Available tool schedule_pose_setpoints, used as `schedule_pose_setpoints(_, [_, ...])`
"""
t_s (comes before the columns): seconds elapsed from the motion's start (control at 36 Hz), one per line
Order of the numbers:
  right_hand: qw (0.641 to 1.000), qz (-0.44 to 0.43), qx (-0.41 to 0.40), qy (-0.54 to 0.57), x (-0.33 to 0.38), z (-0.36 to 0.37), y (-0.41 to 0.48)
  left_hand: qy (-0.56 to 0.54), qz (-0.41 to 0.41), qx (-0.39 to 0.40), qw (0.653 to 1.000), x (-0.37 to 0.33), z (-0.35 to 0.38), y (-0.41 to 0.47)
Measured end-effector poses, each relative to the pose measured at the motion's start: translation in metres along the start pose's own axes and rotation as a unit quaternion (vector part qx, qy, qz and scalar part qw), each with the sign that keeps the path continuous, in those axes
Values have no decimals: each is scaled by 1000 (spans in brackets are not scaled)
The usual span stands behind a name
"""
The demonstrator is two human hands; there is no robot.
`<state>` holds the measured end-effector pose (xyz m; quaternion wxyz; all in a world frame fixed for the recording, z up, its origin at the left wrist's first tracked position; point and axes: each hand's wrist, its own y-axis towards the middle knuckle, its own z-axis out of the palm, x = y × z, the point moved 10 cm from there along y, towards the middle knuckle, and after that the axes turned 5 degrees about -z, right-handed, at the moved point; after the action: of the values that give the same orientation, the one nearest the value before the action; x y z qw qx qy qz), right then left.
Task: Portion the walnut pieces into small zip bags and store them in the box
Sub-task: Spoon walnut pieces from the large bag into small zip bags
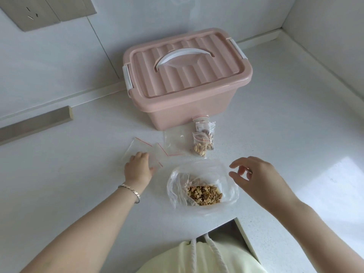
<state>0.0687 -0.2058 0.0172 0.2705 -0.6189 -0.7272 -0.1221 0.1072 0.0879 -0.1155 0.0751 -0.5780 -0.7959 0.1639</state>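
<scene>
Fingers (140, 156) of left hand (137, 169) rest on zip bags (138, 144); right hand (256, 174) hovers.

The box (177, 107) is looking pink, with a white handle (183, 55). The clear bags (145, 152) are showing red lines.

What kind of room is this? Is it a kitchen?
Probably a home kitchen corner. There's a white counter running into walls on two sides, a wall socket above it, and food being packed: a bag of walnut pieces in front of a pink box.
</scene>
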Motion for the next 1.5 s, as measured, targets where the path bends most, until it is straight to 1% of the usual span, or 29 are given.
schedule_pose_setpoints(0.06, [999, 11, -2, 40, 6, -5, -3, -5, 1, -26, 1000, 1, -2, 2])
schedule_pose_setpoints(0.11, [996, 25, 7, 84, 11, -5, -5, -49, 0, -63, 997, 3, -8, -2])
schedule_pose_setpoints(0.19, [989, 45, 6, 138, 15, -5, -7, -128, 14, -147, 981, -1, -38, -19])
schedule_pose_setpoints(0.25, [983, 55, -4, 173, 18, -7, -6, -171, 76, -210, 960, -18, -66, -40])
schedule_pose_setpoints(0.31, [977, 67, -4, 202, 22, -8, -5, -190, 148, -275, 931, -39, -95, -70])
schedule_pose_setpoints(0.36, [972, 72, 6, 223, 28, -8, -5, -200, 216, -315, 902, -61, -117, -101])
schedule_pose_setpoints(0.47, [963, 51, 21, 263, 48, -10, -6, -205, 322, -333, 862, -96, -137, -151])
schedule_pose_setpoints(0.56, [959, 42, -7, 280, 55, -15, -8, -197, 371, -332, 845, -113, -133, -171])
schedule_pose_setpoints(0.61, [953, 59, -32, 296, 50, -18, -11, -204, 374, -307, 851, -119, -126, -171])
schedule_pose_setpoints(0.64, [949, 72, -41, 306, 47, -17, -13, -218, 370, -281, 858, -121, -122, -169])
schedule_pose_setpoints(0.69, [942, 90, -62, 319, 40, -17, -17, -267, 350, -195, 877, -124, -113, -162])
schedule_pose_setpoints(0.75, [941, 99, -90, 311, 33, -20, -20, -354, 309, -95, 877, -125, -108, -159])
schedule_pose_setpoints(0.81, [935, 102, -116, 319, 29, -21, -24, -463, 240, -8, 853, -123, -106, -157])
schedule_pose_setpoints(0.89, [939, 71, -146, 304, 33, -25, -26, -599, 128, 106, 784, -124, -95, -151])
schedule_pose_setpoints(0.92, [942, 61, -152, 294, 35, -26, -26, -621, 105, 123, 767, -126, -92, -148])
schedule_pose_setpoints(0.97, [947, 48, -146, 282, 39, -24, -26, -636, 85, 143, 753, -131, -89, -145])
schedule_pose_setpoints(1.06, [959, 30, -113, 257, 47, -20, -26, -623, 91, 159, 760, -140, -86, -146])
schedule_pose_setpoints(1.14, [970, 9, -96, 224, 51, -19, -28, -611, 83, 156, 772, -140, -83, -144])
schedule_pose_setpoints(1.19, [972, -4, -89, 216, 52, -18, -29, -609, 71, 178, 769, -140, -80, -143])
schedule_pose_setpoints(1.22, [973, -10, -86, 216, 53, -18, -30, -613, 63, 197, 762, -141, -77, -143])
schedule_pose_setpoints(1.31, [966, -16, -77, 244, 53, -19, -31, -611, 48, 248, 750, -142, -71, -143])
schedule_pose_setpoints(1.39, [943, 9, -64, 325, 46, -16, -31, -611, 34, 271, 743, -139, -66, -142])
schedule_pose_setpoints(1.44, [935, 29, -64, 348, 40, -15, -31, -603, 33, 274, 749, -138, -65, -141])
schedule_pose_setpoints(1.5, [934, 45, -60, 349, 35, -12, -31, -595, 36, 276, 754, -138, -64, -142])
